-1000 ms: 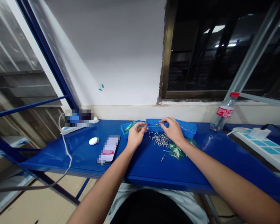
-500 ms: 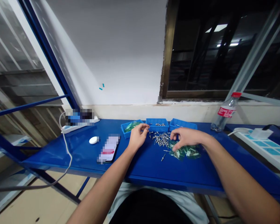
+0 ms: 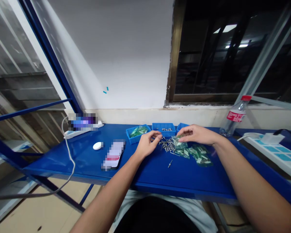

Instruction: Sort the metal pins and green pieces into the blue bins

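My right hand pinches the top of a small green-tinted plastic bag, which hangs partly over a loose pile of metal blind rivets. At the left of the pile, my left hand has its fingers curved and slightly apart, with nothing visible in them. More green-tinted bags with small pieces inside lie flat just right of the held one. Nearer the front, a single rivet lies by itself. Behind the pile, a blue bin holds some rivets.
A left blue bin contains green bags; my right hand partly hides another blue bin. A phone and a white round case lie left. A bottle and a power strip stand right.
My right hand has raised one bag's top edge up and away from me. My left hand has shifted right toward the rivets, its fingers parting a little.
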{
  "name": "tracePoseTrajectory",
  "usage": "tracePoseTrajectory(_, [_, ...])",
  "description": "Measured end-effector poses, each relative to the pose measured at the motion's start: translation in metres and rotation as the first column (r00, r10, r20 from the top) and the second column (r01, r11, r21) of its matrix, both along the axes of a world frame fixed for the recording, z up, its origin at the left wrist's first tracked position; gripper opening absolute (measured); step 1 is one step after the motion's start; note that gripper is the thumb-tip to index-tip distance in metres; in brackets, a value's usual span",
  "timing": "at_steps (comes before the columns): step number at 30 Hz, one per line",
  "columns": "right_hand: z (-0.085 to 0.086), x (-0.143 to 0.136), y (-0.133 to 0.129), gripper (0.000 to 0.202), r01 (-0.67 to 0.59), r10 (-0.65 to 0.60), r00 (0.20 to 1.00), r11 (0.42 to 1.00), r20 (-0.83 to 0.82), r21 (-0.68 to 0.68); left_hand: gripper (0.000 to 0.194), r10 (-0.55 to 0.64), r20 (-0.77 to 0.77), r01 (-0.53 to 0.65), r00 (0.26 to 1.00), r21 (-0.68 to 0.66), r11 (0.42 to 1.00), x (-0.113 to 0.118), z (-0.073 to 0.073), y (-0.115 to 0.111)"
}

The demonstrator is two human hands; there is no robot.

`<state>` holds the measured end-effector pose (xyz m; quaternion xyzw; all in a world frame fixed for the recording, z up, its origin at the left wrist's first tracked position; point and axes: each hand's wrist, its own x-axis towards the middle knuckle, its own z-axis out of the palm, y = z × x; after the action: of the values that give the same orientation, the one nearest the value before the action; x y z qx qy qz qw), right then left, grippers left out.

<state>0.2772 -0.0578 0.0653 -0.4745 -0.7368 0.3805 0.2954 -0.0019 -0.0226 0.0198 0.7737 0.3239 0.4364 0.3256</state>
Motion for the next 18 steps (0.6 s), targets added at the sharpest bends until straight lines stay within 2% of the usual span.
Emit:
tracePoseTrajectory(2, [-0.007,-0.012,0.005,0.039,0.115,-0.103,0.984,0.990,-0.145,0.080,0.038,-0.079,0.019,0.079,0.997,-0.024,0.997,0.003,-0.001,-0.003])
tracePoseTrajectory(4, [-0.018,-0.029,0.010,0.040,0.185,-0.156,0.956,0.978,-0.247,0.100,0.046,-0.140,0.055,0.144,0.989,-0.068,0.987,0.005,-0.004,-0.003])
tracePoseTrajectory(8, [-0.038,-0.057,0.017,0.036,0.180,-0.142,0.924,0.981,-0.355,0.076,0.045,-0.137,0.124,0.156,0.983,-0.151,0.976,0.006,-0.013,0.004])
tracePoseTrajectory(11, [-0.047,-0.067,0.020,0.035,0.208,-0.164,0.904,0.975,-0.394,0.072,0.040,-0.115,0.116,0.132,0.987,-0.148,0.980,0.005,-0.015,0.007])
tracePoseTrajectory(13, [-0.051,-0.069,0.022,0.037,0.247,-0.193,0.879,0.966,-0.436,0.070,0.040,-0.075,0.080,0.082,0.994,-0.090,0.993,0.004,-0.013,0.008])
tracePoseTrajectory(15, [-0.056,-0.069,0.025,0.040,0.293,-0.228,0.846,0.954,-0.481,0.063,0.042,-0.024,0.029,0.023,0.999,0.031,0.999,0.002,-0.010,0.008])
tracePoseTrajectory(18, [-0.061,-0.071,0.027,0.043,0.364,-0.283,0.807,0.929,-0.518,0.060,0.040,-0.036,-0.074,0.052,0.997,0.236,0.970,0.000,-0.007,0.007])
